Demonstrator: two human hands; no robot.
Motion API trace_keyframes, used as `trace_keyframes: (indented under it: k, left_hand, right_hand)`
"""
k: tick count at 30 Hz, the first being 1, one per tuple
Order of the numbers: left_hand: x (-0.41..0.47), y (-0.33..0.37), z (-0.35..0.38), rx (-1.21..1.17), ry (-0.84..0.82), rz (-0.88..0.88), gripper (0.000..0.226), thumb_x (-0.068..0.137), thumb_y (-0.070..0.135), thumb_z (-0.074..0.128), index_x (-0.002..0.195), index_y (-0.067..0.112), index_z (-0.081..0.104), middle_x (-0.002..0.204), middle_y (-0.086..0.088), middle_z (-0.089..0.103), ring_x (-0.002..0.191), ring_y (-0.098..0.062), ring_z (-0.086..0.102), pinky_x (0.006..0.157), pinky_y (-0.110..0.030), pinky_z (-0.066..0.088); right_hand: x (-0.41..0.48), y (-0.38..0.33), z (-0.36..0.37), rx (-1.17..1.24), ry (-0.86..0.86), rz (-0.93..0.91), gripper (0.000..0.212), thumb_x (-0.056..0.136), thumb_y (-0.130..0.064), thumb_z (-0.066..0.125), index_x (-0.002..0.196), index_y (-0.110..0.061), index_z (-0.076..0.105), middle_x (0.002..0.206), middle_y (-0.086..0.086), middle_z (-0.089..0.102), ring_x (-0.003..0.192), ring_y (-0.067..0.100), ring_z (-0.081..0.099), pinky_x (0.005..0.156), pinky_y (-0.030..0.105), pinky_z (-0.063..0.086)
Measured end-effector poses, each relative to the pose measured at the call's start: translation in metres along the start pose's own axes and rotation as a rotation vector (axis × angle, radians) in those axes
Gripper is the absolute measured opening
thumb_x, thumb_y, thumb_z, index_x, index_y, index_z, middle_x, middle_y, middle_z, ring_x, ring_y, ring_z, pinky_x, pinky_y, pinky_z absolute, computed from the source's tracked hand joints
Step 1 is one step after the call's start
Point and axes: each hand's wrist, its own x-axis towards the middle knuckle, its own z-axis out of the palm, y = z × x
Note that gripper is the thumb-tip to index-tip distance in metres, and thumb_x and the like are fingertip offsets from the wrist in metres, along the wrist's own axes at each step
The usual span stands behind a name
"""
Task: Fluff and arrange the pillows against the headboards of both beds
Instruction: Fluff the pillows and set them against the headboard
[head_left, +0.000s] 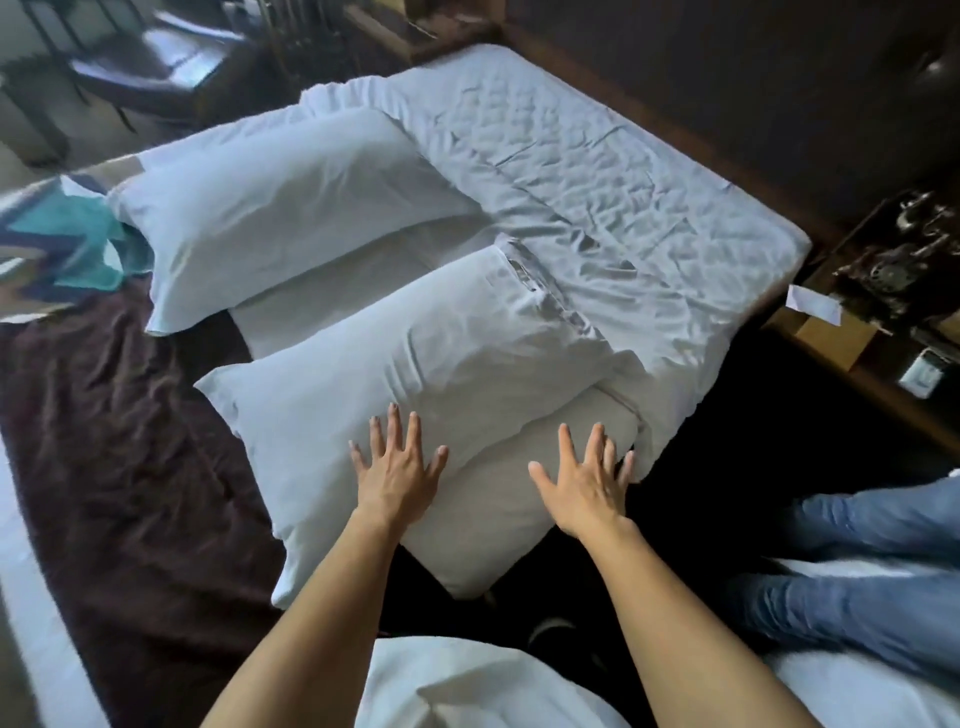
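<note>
Several white pillows lie on the bed. The near top pillow (405, 364) rests across a lower pillow (498, 499) at the bed's near edge. My left hand (397, 470) lies flat with spread fingers on the near top pillow. My right hand (584, 480) lies flat, fingers spread, on the lower pillow near its right end. A far pillow (280, 202) sits on another pillow (353, 291) toward the left. The wrinkled white sheet (597, 171) is bare beside the dark headboard (753, 78).
A dark brown blanket (119, 441) covers the bed's left part, with a teal patterned cloth (67, 234) beyond it. A nightstand (893, 291) with an old telephone stands at right. A person's jeans-clad legs (857, 561) lie on a second bed at lower right. A chair (150, 67) is behind.
</note>
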Motion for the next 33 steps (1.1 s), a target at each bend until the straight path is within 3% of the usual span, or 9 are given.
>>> trace_keyframes:
  k: [9,14,18,23,26,28,29,31,33]
  left_hand:
    - [0.040,0.012,-0.034,-0.089,0.057,-0.084,0.075,0.103,0.064,0.022,0.163,0.024,0.001,0.170,-0.004,-0.017,0.157,-0.031,-0.014,0.123,-0.061,-0.002]
    - [0.065,0.001,-0.040,-0.114,0.055,-0.153,0.078,0.101,0.068,0.019,0.163,0.025,0.000,0.170,-0.003,-0.020,0.156,-0.031,-0.015,0.122,-0.062,-0.003]
    - [0.092,-0.009,-0.040,-0.161,0.030,-0.268,0.075,0.102,0.065,0.015,0.163,0.024,-0.001,0.169,-0.001,-0.022,0.156,-0.030,-0.017,0.122,-0.062,-0.004]
    - [0.120,-0.016,-0.024,-0.122,0.099,-0.290,0.077,0.099,0.068,0.007,0.163,0.026,-0.005,0.166,0.003,-0.030,0.156,-0.028,-0.017,0.123,-0.061,0.002]
    - [0.138,-0.026,-0.008,-0.063,0.110,-0.317,0.089,0.085,0.070,-0.011,0.163,0.027,-0.006,0.165,0.004,-0.030,0.156,-0.026,-0.017,0.123,-0.059,0.004]
    - [0.147,-0.030,0.004,-0.049,0.080,-0.363,0.090,0.081,0.070,-0.014,0.162,0.030,-0.009,0.168,0.003,-0.025,0.157,-0.027,-0.015,0.122,-0.059,0.004]
    - [0.149,-0.031,0.011,-0.063,0.074,-0.388,0.089,0.081,0.071,-0.013,0.161,0.033,-0.011,0.168,0.003,-0.024,0.157,-0.026,-0.015,0.122,-0.059,0.002]
    - [0.150,-0.031,0.026,-0.103,0.093,-0.421,0.084,0.082,0.076,-0.012,0.158,0.039,-0.017,0.166,0.006,-0.028,0.156,-0.023,-0.018,0.123,-0.055,-0.005]
    - [0.147,-0.032,0.034,-0.113,0.120,-0.426,0.082,0.081,0.080,-0.017,0.154,0.044,-0.023,0.164,0.008,-0.032,0.154,-0.019,-0.025,0.123,-0.051,-0.011]
  right_hand:
    - [0.073,-0.081,-0.023,-0.125,-0.087,-0.239,0.076,0.100,-0.068,0.025,0.162,-0.027,0.008,0.167,0.022,-0.008,0.155,0.036,-0.008,0.118,0.059,-0.015]
    - [0.109,-0.137,-0.032,-0.150,-0.088,-0.429,0.070,0.101,-0.063,0.029,0.161,-0.027,0.019,0.167,0.023,0.004,0.155,0.035,0.001,0.119,0.060,-0.012]
    - [0.132,-0.162,-0.035,-0.151,-0.126,-0.546,0.066,0.103,-0.057,0.028,0.161,-0.029,0.015,0.167,0.022,0.002,0.155,0.035,0.001,0.120,0.058,-0.012]
    - [0.169,-0.161,-0.025,-0.267,-0.112,-0.741,0.077,0.104,-0.055,0.030,0.161,-0.026,-0.011,0.166,0.017,-0.020,0.153,0.034,-0.019,0.119,0.058,-0.016]
    - [0.215,-0.159,-0.011,-0.280,-0.049,-0.829,0.075,0.102,-0.059,0.027,0.161,-0.028,-0.007,0.167,0.016,-0.020,0.152,0.031,-0.023,0.119,0.058,-0.016]
    - [0.248,-0.152,-0.005,-0.234,0.000,-0.807,0.074,0.097,-0.065,0.027,0.161,-0.034,0.007,0.169,0.015,-0.008,0.154,0.029,-0.014,0.118,0.059,-0.014]
    - [0.265,-0.143,-0.004,-0.221,-0.016,-0.787,0.073,0.096,-0.069,0.026,0.160,-0.039,0.006,0.169,0.013,-0.011,0.154,0.027,-0.014,0.118,0.057,-0.016]
    - [0.298,-0.115,-0.003,-0.229,-0.052,-0.740,0.073,0.094,-0.076,0.020,0.156,-0.050,-0.009,0.165,0.005,-0.028,0.153,0.022,-0.024,0.117,0.052,-0.021]
    - [0.328,-0.079,-0.010,-0.234,-0.017,-0.661,0.077,0.089,-0.083,0.011,0.152,-0.052,-0.021,0.162,0.002,-0.034,0.152,0.019,-0.028,0.120,0.050,-0.019]
